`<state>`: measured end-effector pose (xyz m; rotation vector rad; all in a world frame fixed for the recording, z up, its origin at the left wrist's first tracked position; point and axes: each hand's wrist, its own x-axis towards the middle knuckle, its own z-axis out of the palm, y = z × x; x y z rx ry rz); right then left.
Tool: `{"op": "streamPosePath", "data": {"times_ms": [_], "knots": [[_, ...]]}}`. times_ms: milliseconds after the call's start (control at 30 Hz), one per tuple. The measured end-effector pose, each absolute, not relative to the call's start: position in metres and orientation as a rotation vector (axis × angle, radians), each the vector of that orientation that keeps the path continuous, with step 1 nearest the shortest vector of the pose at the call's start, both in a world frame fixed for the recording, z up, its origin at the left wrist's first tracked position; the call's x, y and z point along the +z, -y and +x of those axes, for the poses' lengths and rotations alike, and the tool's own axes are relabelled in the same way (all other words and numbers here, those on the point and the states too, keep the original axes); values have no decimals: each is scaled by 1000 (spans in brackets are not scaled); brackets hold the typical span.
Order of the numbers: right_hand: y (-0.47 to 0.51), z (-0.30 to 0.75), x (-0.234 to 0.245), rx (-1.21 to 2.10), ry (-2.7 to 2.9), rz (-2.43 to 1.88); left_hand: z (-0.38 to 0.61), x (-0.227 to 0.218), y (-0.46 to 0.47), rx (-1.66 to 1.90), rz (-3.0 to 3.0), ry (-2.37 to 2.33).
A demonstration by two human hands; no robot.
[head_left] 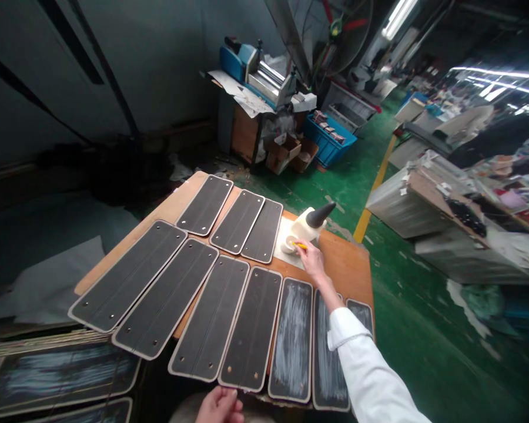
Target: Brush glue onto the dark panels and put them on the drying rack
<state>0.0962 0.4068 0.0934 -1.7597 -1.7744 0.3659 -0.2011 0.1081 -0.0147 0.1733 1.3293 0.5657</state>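
Note:
My right hand point(311, 258) is closed around a yellow-handled brush point(300, 245), whose tip is down at a small white cup point(287, 245). Right behind the cup stands a cream bottle point(303, 223) with a dark cone-shaped top. My left hand point(220, 405) has its fingers curled together at the near edge of a black panel point(250, 329); whether they pinch anything is hidden. To the right of that panel lies a black panel streaked with a whitish coating point(291, 341), and another coated panel point(328, 352) is partly under my right arm.
Several uncoated black panels point(145, 276) with pale edges and small holes cover the wooden table point(346, 258). At lower left are more streaked panels point(66, 373). Beyond the table stand a roller machine point(268, 79), a blue crate point(328, 144) and cardboard boxes point(282, 151).

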Motion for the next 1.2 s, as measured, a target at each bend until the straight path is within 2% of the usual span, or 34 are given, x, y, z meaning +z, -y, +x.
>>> {"op": "streamPosePath", "data": {"times_ms": [233, 400, 500, 800, 967, 1200], "knots": [[-378, 87, 119, 253, 2106, -1765, -217, -10, -122, 503, 72, -1346], [-357, 82, 131, 286, 2044, -1786, -223, -9, -128, 451, 22, -1355], [-353, 79, 130, 371, 1810, -1748, -226, -6, -133, 436, 3, -1336], [-388, 64, 83, 689, 533, -1416, -223, -8, -131, 449, -10, -1287], [-385, 60, 61, 707, 352, -1339, -217, -9, -126, 470, 0, -1340], [-355, 71, 63, 723, 239, -1300, -210, -5, -127, 507, -8, -1376]]}}
